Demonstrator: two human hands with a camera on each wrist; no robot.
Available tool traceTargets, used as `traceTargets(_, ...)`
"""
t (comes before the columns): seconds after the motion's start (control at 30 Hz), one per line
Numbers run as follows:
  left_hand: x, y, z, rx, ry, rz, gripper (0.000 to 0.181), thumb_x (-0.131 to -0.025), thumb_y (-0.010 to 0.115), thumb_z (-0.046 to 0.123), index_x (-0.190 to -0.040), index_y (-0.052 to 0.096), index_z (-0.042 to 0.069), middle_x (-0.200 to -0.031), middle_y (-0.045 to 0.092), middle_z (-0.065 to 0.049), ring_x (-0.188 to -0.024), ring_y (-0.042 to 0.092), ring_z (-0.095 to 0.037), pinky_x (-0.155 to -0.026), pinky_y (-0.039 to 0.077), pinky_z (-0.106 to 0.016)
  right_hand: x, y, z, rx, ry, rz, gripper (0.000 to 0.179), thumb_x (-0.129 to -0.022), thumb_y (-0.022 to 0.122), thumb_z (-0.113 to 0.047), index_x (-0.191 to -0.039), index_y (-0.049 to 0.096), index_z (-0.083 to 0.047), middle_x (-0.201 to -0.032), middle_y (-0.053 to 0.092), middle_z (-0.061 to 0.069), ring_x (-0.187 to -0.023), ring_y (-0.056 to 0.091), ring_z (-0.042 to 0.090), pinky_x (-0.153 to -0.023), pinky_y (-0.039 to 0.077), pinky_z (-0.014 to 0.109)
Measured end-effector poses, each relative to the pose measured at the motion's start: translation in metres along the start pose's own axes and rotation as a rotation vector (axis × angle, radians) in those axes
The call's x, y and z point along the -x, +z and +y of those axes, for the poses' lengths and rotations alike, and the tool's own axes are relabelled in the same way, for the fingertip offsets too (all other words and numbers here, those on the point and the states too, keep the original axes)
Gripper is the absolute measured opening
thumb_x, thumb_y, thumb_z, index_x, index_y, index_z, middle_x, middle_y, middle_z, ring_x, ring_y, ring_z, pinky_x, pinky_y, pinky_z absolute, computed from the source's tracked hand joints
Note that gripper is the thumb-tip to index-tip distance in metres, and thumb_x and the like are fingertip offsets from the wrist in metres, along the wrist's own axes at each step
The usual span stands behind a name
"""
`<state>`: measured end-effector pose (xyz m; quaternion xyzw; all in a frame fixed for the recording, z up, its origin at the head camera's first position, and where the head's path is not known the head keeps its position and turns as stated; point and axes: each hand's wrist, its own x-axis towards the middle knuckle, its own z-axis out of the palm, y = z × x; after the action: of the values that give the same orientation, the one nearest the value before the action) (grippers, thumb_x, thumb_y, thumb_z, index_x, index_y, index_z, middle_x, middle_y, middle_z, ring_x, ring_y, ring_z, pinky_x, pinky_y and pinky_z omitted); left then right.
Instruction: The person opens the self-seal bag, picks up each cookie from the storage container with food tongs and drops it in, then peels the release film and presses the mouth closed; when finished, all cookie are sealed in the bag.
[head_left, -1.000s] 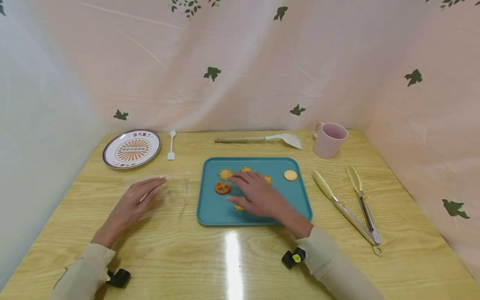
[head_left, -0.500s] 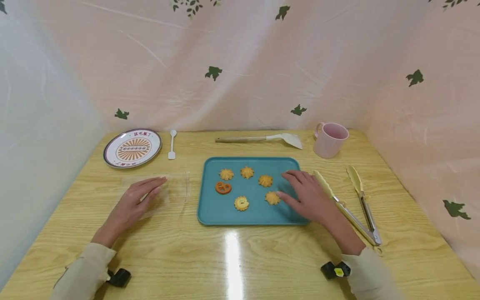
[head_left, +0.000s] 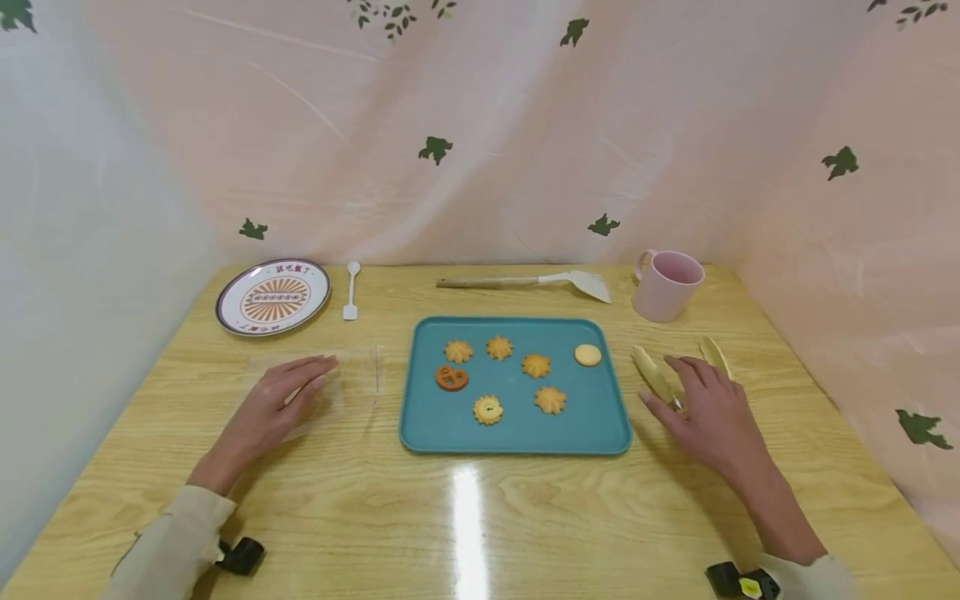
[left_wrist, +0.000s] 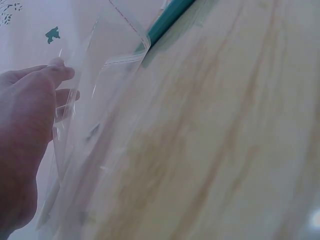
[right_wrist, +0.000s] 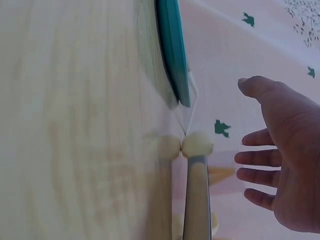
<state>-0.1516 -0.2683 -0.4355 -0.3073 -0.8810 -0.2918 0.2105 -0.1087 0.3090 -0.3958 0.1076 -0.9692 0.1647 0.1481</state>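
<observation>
A clear plastic bag (head_left: 358, 379) lies left of the teal tray, its mouth toward the tray. My left hand (head_left: 281, 407) pinches the bag's upper film between thumb and fingers; in the left wrist view the film (left_wrist: 107, 85) stands raised beside the fingertips. My right hand (head_left: 716, 417) hovers over the metal tongs (head_left: 651, 373), fingers spread and bent, holding nothing. It hides most of the tongs' arms in the head view; the right wrist view shows one arm (right_wrist: 196, 195) below the hand. The tray (head_left: 450, 437) carries several flower-shaped cookies (head_left: 551, 400), a pretzel (head_left: 452, 378) and a round biscuit (head_left: 588, 356).
Behind the bag are a patterned plate (head_left: 273, 298) and a small white spoon (head_left: 351, 292). A wooden-handled spatula (head_left: 521, 282) lies behind the tray. The pink mug (head_left: 666, 287) stands at the back right, near the cloth backdrop (head_left: 510, 192).
My right hand has moved right, from over the cookies, past the tray's right side, to above the tongs. My left hand has stayed at the bag. The view has shifted slightly.
</observation>
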Motion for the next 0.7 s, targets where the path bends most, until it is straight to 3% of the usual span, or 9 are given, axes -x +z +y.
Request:
traceTargets(0.27, 0.001, 0.001, -0.001, -0.004, 0.013, 0.001, 0.039, -0.095, 0.068, -0.007, -0.133, 0.068, 0.001, -0.132, 0.068, -0.015, -0.12, 0.061, -0.039, -0.112, 0.028, -0.015, 0.018, -0.01, 0.019, 0.006, 0.153, -0.01, 0.081, -0.096, 0.069, -0.05, -0.143, 0.046, 0.012, -0.136, 0.046, 0.037, -0.122, 0.039, 0.062, -0.09, 0.031, 0.076)
traceTargets(0.5, 0.001, 0.0, 0.0, -0.022, 0.008, -0.007, 0.039, -0.096, 0.067, -0.006, -0.134, 0.068, 0.002, -0.133, 0.068, -0.014, -0.122, 0.06, -0.038, -0.112, 0.032, -0.021, 0.028, -0.011, 0.029, 0.029, 0.24, -0.059, 0.096, -0.095, 0.067, -0.058, -0.146, 0.038, 0.018, -0.138, 0.04, 0.043, -0.12, 0.037, 0.068, -0.087, 0.034, 0.08)
traceTargets(0.7, 0.001, -0.001, 0.001, -0.018, 0.009, 0.003, 0.04, -0.095, 0.068, -0.006, -0.134, 0.068, 0.004, -0.133, 0.068, -0.013, -0.121, 0.06, -0.037, -0.112, 0.03, -0.018, 0.035, -0.01, 0.034, 0.038, 0.278, -0.1, 0.104, -0.095, 0.066, -0.06, -0.15, 0.028, 0.02, -0.139, 0.035, 0.047, -0.118, 0.034, 0.071, -0.089, 0.033, 0.08)
